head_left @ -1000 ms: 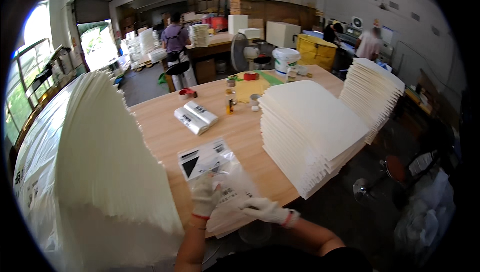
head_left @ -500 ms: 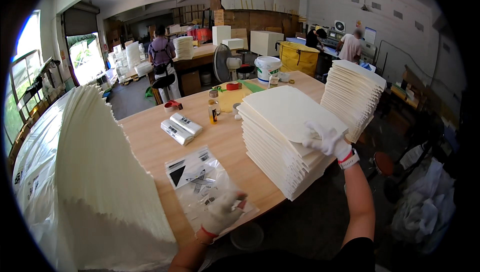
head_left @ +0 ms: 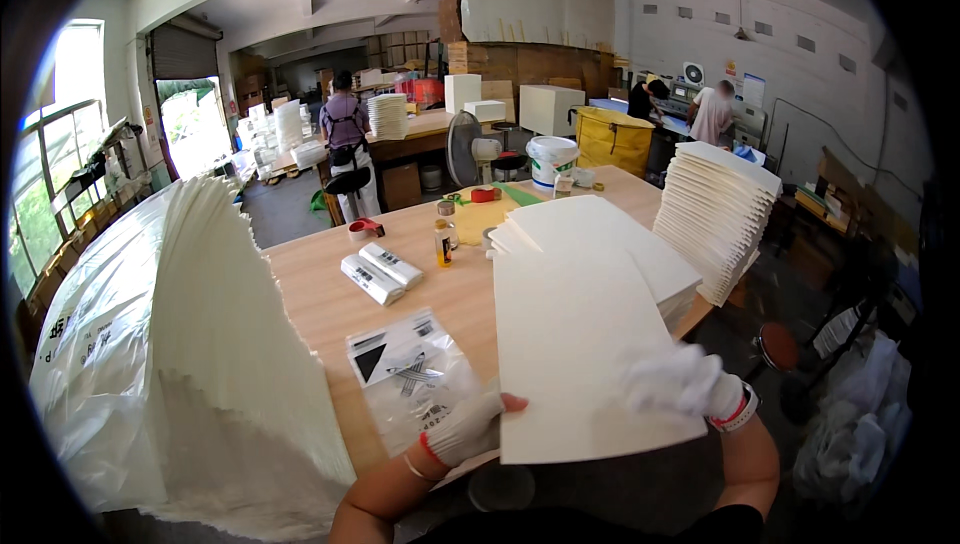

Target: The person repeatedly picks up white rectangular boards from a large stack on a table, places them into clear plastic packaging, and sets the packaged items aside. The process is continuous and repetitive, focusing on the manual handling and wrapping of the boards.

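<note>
A large cream-white sheet [head_left: 570,354] slants out from the near side of the table, covering much of the stack of similar sheets [head_left: 630,234] behind it. My left hand [head_left: 468,430], in a white glove with bare thumb tip, grips the sheet's lower left edge, thumb on top and fingers hidden beneath. Over the sheet's right part is my gloved right hand [head_left: 685,380]; motion smears its fingers, so whether they grip cannot be told. Left of the sheet, a clear printed plastic bag [head_left: 412,369] lies flat on the table, close to my left hand.
A tall plastic-wrapped stack [head_left: 225,364] rises at the left. Another sheet stack [head_left: 715,219] stands at the right table edge. Farther back are white rolls [head_left: 380,272], a small bottle [head_left: 443,243], a red tape dispenser [head_left: 366,229] and a white bucket [head_left: 551,160]. Several people work beyond.
The sheet has come off the stack toward me. My left hand has moved from the plastic bag to its edge; my right hand has shifted nearer, over the sheet. The view has shifted slightly.
</note>
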{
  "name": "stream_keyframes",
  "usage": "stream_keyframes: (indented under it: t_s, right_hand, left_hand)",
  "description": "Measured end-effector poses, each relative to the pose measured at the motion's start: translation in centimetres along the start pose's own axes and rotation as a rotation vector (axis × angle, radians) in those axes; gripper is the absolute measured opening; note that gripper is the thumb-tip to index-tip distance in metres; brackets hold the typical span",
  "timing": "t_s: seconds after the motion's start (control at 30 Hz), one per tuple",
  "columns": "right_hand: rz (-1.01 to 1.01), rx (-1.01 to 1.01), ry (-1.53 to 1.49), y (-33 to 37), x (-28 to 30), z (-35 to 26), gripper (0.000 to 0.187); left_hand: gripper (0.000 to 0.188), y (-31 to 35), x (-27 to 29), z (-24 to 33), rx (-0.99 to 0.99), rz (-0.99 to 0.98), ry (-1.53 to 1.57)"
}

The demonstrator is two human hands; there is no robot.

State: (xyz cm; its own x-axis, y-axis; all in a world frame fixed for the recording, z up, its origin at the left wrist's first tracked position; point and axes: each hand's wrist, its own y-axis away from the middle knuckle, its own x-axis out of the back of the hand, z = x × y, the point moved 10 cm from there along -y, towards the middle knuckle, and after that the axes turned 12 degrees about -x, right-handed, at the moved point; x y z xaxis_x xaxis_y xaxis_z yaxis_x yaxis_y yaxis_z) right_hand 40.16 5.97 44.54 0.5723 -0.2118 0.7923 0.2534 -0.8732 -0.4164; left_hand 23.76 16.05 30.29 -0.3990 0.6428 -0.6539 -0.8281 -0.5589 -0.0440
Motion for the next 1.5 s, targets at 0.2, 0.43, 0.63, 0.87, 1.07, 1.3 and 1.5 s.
stream_keyframes:
  t_s: [0.2,0.43,0.63,0.87,1.07,1.3,1.5]
  right_hand:
    - [0.366,-0.679,-0.983,7.9,-8.0,14.9,0.031]
    - [0.605,-0.521,-0.735,5.3,-19.2,5.2,0.064]
    - [0.556,-0.567,-0.611,7.7,-20.0,10.9,0.06]
    - [0.164,-0.383,-0.249,7.4,-24.4,8.3,0.034]
    - [-0.458,-0.734,0.108,5.8,-37.4,15.9,0.041]
    - [-0.217,-1.074,-0.087,1.1,-37.4,17.7,0.057]
    - [-0.133,-1.019,0.124,0.7,-43.2,26.1,0.047]
  left_hand:
    - [0.073,3.9,-0.2,3.1,-0.211,-0.16,-0.958]
    - [0.078,4.2,-0.7,-5.7,-1.058,0.24,-1.82]
    - [0.062,4.5,6.9,-1.2,-0.764,0.145,-1.878]
    - [0.047,0.1,34.8,-0.9,-0.021,0.475,-1.553]
    - [0.038,-1.3,28.8,0.0,-0.539,0.454,-1.728]
    - [0.051,0.5,21.0,-7.4,-0.347,0.329,-1.635]
    - [0.06,4.5,25.8,-13.4,-0.576,0.12,-2.124]
